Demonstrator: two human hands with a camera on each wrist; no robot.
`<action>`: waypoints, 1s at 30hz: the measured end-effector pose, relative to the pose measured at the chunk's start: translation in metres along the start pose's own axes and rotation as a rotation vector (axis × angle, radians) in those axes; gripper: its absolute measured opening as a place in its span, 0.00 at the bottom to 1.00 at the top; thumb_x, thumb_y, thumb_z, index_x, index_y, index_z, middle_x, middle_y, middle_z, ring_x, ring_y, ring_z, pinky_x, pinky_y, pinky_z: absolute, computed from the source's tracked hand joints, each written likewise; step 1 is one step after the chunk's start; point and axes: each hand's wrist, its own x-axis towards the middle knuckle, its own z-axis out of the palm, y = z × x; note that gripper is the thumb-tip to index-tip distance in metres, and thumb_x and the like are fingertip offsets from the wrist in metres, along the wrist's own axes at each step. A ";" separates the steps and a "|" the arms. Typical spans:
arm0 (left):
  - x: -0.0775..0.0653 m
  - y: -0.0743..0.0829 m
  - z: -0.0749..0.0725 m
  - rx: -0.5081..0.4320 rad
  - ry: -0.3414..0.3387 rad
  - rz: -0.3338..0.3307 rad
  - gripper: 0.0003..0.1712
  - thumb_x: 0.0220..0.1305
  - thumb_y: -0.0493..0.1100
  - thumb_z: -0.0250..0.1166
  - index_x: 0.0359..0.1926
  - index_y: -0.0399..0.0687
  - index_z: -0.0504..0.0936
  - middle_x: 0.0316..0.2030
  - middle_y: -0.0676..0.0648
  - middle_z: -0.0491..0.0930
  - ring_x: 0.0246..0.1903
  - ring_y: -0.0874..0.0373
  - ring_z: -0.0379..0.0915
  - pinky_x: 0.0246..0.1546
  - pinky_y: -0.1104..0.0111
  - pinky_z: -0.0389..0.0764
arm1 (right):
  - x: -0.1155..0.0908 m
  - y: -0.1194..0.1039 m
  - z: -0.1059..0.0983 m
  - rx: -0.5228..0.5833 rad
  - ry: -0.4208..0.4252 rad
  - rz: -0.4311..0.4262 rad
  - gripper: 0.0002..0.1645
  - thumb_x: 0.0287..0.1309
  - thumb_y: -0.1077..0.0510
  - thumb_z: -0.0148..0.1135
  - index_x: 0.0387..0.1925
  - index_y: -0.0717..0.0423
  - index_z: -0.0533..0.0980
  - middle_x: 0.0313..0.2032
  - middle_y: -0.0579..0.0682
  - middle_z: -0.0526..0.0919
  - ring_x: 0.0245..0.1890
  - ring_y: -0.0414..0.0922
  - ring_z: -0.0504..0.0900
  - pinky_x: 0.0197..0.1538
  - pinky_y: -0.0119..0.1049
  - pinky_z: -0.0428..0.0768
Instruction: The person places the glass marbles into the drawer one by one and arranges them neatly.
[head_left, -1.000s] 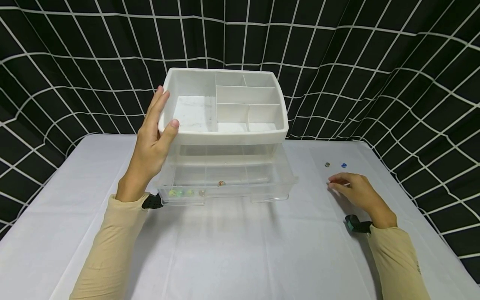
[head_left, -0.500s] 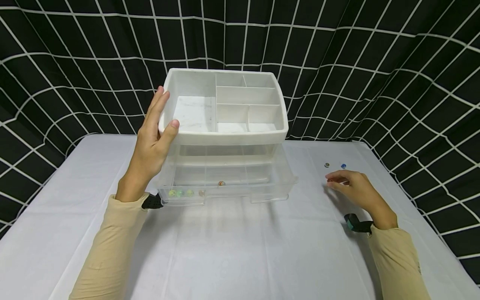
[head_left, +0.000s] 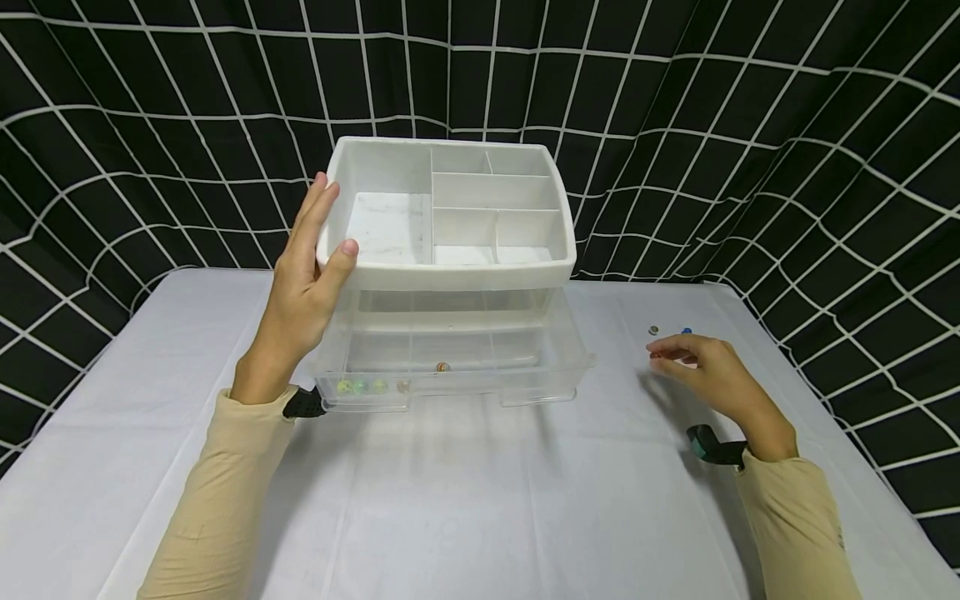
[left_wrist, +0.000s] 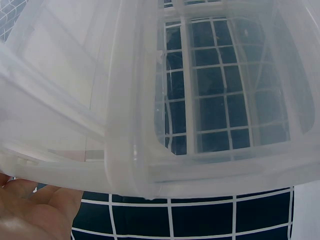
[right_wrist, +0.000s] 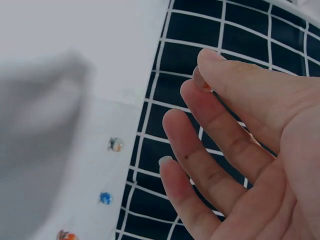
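My left hand [head_left: 296, 292] rests on the left side of a white drawer organizer [head_left: 450, 275], its fingers straight along the wall and thumb at the front rim. Below the divided top tray, a clear drawer [head_left: 480, 383] stands pulled out. Several green-yellow and pale marbles [head_left: 360, 387] lie at its front left; a brown-striped marble [head_left: 443, 367] sits near the middle. Right of the organizer, above the table, my right hand [head_left: 708, 371] pinches a reddish marble [right_wrist: 201, 79] between thumb and index finger, the other fingers loosely bent.
On the white cloth near my right hand lie a grey-white marble [right_wrist: 116, 144], a blue marble [right_wrist: 105, 198] and an orange marble [right_wrist: 66, 235], cut off by the frame edge. A black, white-gridded curtain [head_left: 480, 75] encloses the table's back and sides.
My right hand has risen slightly and shifted a little left with the reddish marble, now partly covering the blue marble in the head view. My left hand and the organizer stay put.
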 end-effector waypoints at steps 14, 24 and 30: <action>0.000 -0.001 -0.001 -0.005 0.005 0.003 0.33 0.72 0.36 0.52 0.76 0.45 0.58 0.78 0.58 0.49 0.77 0.65 0.42 0.75 0.58 0.57 | 0.001 -0.016 -0.004 0.008 0.030 -0.049 0.11 0.61 0.59 0.67 0.45 0.57 0.84 0.42 0.54 0.88 0.40 0.19 0.73 0.45 0.23 0.75; 0.000 -0.001 0.000 -0.010 -0.001 0.001 0.33 0.72 0.36 0.52 0.76 0.45 0.57 0.78 0.57 0.49 0.77 0.64 0.42 0.75 0.57 0.56 | -0.001 -0.030 -0.006 -0.028 0.063 -0.075 0.11 0.61 0.58 0.68 0.44 0.54 0.85 0.44 0.54 0.88 0.43 0.36 0.79 0.47 0.28 0.75; 0.001 -0.001 0.000 -0.008 0.000 0.003 0.33 0.72 0.36 0.52 0.76 0.45 0.57 0.78 0.57 0.49 0.77 0.64 0.42 0.75 0.56 0.56 | -0.001 -0.039 -0.008 -0.054 0.085 -0.106 0.10 0.61 0.58 0.68 0.44 0.52 0.85 0.43 0.51 0.88 0.42 0.25 0.74 0.43 0.35 0.76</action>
